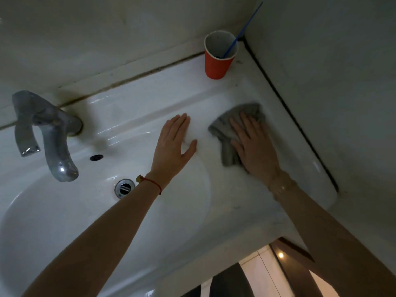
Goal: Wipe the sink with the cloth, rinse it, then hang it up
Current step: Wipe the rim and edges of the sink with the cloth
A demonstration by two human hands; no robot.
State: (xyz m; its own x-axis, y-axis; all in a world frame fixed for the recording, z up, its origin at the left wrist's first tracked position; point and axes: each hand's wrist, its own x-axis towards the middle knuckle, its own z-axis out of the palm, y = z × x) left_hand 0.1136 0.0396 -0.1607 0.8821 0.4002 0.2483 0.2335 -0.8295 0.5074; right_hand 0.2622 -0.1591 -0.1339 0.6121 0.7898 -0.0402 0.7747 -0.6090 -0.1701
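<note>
A white sink [150, 99] is seen, and a plain grey cloth [227, 133]. A red cup [216, 63], white inside, is paired with a blue stick [244, 28]. A dull silver tap [51, 133] and a red wrist cord [153, 183] are shown.

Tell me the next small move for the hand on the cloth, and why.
Probably sweep the right hand and the grey cloth leftward along the sink ledge toward the bowl. The cloth lies flat under straight fingers near the right wall, and the left hand rests on ledge not yet under the cloth.
</note>
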